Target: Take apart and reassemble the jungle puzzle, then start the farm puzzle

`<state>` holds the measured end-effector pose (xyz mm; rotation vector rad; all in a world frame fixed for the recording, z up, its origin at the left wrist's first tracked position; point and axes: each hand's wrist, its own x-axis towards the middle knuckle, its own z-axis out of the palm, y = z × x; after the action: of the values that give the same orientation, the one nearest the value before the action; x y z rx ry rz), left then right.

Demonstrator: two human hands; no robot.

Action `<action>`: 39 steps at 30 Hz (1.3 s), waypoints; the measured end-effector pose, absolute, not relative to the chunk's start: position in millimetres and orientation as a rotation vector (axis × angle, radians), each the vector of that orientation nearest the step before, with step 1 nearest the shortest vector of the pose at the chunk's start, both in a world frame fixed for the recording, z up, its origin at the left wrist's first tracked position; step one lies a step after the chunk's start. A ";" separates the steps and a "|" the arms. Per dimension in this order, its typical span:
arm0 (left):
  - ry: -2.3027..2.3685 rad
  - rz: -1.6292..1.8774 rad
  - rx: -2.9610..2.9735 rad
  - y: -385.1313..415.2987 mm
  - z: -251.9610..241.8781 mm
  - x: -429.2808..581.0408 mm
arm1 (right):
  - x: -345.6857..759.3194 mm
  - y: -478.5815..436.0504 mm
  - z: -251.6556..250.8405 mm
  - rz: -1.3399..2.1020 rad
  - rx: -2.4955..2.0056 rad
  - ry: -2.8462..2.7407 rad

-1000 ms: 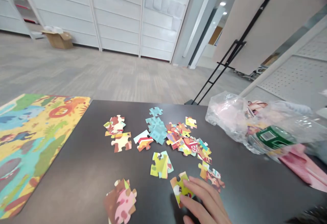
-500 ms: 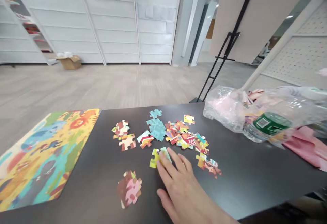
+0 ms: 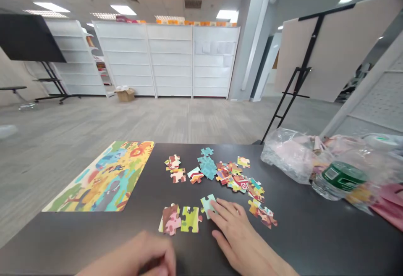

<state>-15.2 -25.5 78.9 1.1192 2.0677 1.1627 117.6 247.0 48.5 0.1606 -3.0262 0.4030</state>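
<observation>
My right hand [image 3: 234, 230] lies flat on the dark table [image 3: 302, 230], fingers spread, fingertips on a pale teal puzzle piece [image 3: 208, 203]. Just left of it a yellow-green piece [image 3: 190, 219] sits against a brown-and-pink piece [image 3: 170, 220]. My left hand [image 3: 141, 257] is at the bottom edge, blurred, its fingers curled; whether it holds anything is unclear. A heap of loose coloured pieces [image 3: 233, 177] lies further back, with two separate pieces [image 3: 175, 169] to its left.
A colourful puzzle board [image 3: 103, 179] lies at the table's left end. On the right are a crumpled clear plastic bag [image 3: 289, 152], a green-labelled bottle [image 3: 338, 179] and pink cloth [image 3: 388, 204]. An easel [image 3: 299, 70] stands behind the table.
The head has tilted up, showing more of the room. My right hand slid the yellow-green piece left beside the brown-pink one and now rests on a teal piece. My left hand has come into view.
</observation>
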 end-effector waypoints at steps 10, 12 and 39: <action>2.672 0.732 1.451 128.6 45.4 -98.6 | 105.1 306.8 52.5 0.200 -0.166 -2.772; 2.637 0.741 1.498 122.8 37.9 -102.5 | 86.3 308.1 57.2 0.249 -0.180 -2.756; 2.336 0.630 1.970 131.8 39.0 -99.9 | 33.5 318.1 30.7 0.600 -0.140 -2.728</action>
<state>-99.9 131.8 39.0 1.9698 2.3359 0.6301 33.5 318.1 30.7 -0.1396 -2.7284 0.5996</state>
